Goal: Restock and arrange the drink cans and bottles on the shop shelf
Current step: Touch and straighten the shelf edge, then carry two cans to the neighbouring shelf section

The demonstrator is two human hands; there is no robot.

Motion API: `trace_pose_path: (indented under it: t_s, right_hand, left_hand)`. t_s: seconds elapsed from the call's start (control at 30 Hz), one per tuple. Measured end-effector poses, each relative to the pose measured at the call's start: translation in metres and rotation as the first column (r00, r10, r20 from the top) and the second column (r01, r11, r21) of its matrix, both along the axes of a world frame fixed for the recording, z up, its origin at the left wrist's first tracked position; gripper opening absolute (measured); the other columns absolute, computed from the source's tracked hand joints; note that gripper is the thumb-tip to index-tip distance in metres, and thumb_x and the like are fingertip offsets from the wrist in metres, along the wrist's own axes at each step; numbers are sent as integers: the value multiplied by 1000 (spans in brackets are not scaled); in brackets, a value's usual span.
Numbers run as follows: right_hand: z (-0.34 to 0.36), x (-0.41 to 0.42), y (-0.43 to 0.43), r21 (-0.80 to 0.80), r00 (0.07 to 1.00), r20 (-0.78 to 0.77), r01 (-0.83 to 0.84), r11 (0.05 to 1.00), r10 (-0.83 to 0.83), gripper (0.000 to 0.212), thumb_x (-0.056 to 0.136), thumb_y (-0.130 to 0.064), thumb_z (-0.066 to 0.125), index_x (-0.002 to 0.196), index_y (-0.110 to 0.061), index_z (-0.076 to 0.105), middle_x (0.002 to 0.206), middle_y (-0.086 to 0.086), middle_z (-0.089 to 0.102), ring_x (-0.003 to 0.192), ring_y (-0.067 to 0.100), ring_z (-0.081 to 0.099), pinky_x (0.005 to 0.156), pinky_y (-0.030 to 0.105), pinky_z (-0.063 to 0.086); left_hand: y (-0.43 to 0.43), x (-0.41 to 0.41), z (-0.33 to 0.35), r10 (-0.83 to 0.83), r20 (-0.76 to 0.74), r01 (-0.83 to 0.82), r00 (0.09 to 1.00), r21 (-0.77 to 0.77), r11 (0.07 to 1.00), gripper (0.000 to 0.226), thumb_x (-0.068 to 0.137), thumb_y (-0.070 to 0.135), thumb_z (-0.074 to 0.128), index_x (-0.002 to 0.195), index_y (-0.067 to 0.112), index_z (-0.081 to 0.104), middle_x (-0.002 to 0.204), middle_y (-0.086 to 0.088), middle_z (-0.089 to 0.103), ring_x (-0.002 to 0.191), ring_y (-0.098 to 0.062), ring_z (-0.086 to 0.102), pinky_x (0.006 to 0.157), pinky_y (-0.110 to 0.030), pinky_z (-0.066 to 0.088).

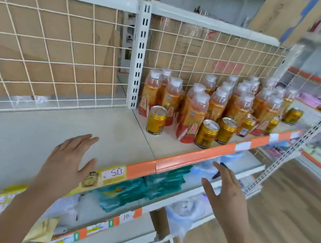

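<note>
Several orange drink bottles with white caps stand in rows on the right half of the top shelf. Gold cans stand in front of them: one at the left, two near the shelf's front edge, and more further right. My left hand is spread flat, fingers straight, over the bare left part of the shelf's front edge and holds nothing. My right hand is raised with straight fingers below and in front of the orange price strip, also holding nothing.
A white wire grid backs the shelf, split by a slotted white post, with cardboard boxes behind it. Lower shelves hold teal packets and plastic-wrapped goods. Another shelf unit stands to the right across a wooden floor.
</note>
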State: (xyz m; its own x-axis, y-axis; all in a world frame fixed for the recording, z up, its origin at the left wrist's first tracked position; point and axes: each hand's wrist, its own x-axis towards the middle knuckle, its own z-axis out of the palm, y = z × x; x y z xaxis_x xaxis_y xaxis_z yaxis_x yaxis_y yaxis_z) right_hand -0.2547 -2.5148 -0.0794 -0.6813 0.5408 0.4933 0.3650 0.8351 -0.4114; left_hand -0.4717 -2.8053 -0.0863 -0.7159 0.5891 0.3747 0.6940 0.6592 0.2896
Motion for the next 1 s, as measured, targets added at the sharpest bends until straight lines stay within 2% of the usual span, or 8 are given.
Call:
trace_pose_path:
  t_s: [0.1, 0.2, 0.3, 0.4, 0.47, 0.63, 0.8, 1.0]
  right_hand:
    - [-1, -16, 21, -21, 997, 22, 71, 997, -70, 47, 83, -27, 69, 126, -14, 54, 112, 5, 63, 95, 29, 62, 72, 34, 48]
    - [-1, -40, 48, -58, 992, 52, 115, 992, -112, 51, 85, -32, 64, 131, -17, 49, 113, 3, 60, 99, 25, 60, 70, 29, 44]
    - [0, -69, 77, -136, 984, 81, 168, 976, -159, 55, 87, -35, 62, 136, -18, 41, 117, 5, 57, 102, 23, 58, 67, 25, 39]
    - [3, -100, 101, -237, 983, 65, 184, 954, -173, 64, 86, -29, 65, 140, -17, 33, 135, 4, 48, 113, 22, 53, 70, 28, 40]
    - [3, -120, 115, -262, 981, 59, 194, 945, -185, 77, 84, -29, 68, 146, -16, 25, 144, 4, 39, 126, 22, 44, 83, 32, 43]
    - [-1, -155, 138, -386, 978, 87, 207, 899, -188, 101, 73, -28, 79, 149, -14, 14, 147, 6, 34, 134, 25, 35, 101, 35, 37]
    - [-10, -158, 147, -506, 982, 22, 171, 845, -185, 88, 66, -24, 84, 139, -17, 34, 132, 3, 49, 121, 22, 48, 98, 40, 46]
    - [3, -153, 134, -481, 961, -158, 127, 868, -228, 73, 66, -17, 84, 127, -19, 44, 114, -3, 57, 103, 14, 55, 82, 25, 46]
  left_hand:
    - [35, -27, 4, -43, 22, 43, 999, 31, 999, 55, 83, 43, 40, 127, 14, 55, 127, -7, 57, 111, -31, 55, 89, -46, 44]
    - [76, -58, 7, -95, 45, 91, 994, 88, 992, 45, 89, 27, 58, 131, 15, 51, 132, -6, 53, 117, -31, 52, 94, -44, 41]
    - [120, -82, 11, -162, 129, 144, 978, 143, 979, 52, 87, 22, 62, 135, 15, 46, 135, -3, 49, 121, -26, 48, 97, -38, 37]
    - [161, -98, 9, -248, 283, 186, 927, 229, 955, 62, 86, 31, 62, 140, 17, 37, 140, -1, 42, 127, -19, 41, 102, -32, 33]
    - [187, -107, 4, -280, 382, 186, 881, 265, 946, 73, 80, 43, 63, 142, 18, 33, 141, -1, 41, 128, -17, 41, 103, -34, 35]
    - [228, -120, -11, -299, 542, 119, 786, 341, 932, 90, 58, 59, 77, 131, 22, 38, 123, 7, 52, 114, -15, 52, 96, -37, 44]
    - [243, -119, -22, -272, 471, 59, 839, 418, 907, 78, 63, 38, 83, 125, 17, 41, 113, 8, 52, 104, -12, 53, 84, -27, 44]
    - [240, -121, -24, -289, 463, 76, 838, 426, 902, 75, 64, 37, 83, 123, 20, 41, 110, 10, 52, 102, -11, 53, 83, -28, 46]
